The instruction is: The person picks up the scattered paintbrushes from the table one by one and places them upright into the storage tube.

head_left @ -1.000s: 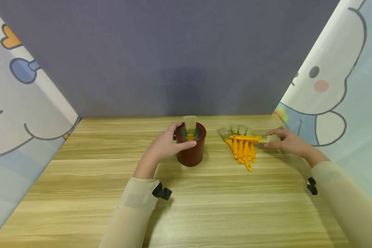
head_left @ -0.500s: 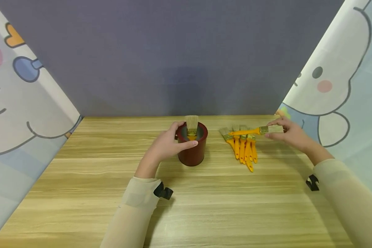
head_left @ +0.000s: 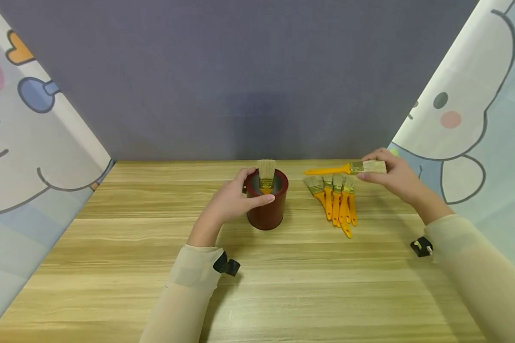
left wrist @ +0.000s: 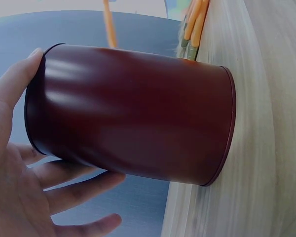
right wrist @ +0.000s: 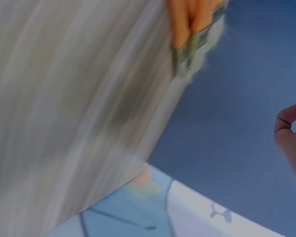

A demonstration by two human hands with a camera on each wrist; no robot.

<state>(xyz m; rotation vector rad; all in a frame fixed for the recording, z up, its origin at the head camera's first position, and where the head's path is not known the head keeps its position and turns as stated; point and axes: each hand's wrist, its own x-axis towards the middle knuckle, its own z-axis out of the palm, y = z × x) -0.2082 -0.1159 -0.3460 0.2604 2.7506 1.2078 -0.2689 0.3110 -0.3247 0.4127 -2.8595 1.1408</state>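
Note:
A dark red cylindrical container (head_left: 266, 214) stands on the table, and a paintbrush (head_left: 266, 174) stands in it bristles up. My left hand (head_left: 227, 202) holds the container at its rim, thumb on the near side and fingers round the far left. In the left wrist view the thumb and fingers (left wrist: 84, 192) span its wall. To the right my right hand (head_left: 392, 176) pinches a second paintbrush (head_left: 326, 170) by its bristle end, raised above the table with its orange handle pointing left. The right wrist view shows only part of this hand (right wrist: 293, 138) at its right edge.
Several orange-handled paintbrushes (head_left: 336, 205) lie bunched on the wooden table (head_left: 154, 286) between the container and my right hand, bristles toward the back. A grey panel (head_left: 257, 71) rises behind the table. Cartoon-printed sheets (head_left: 450, 157) flank both sides.
My right hand has lifted the paintbrush off the pile, moving it up and back, then slightly left. My left hand stays at the container.

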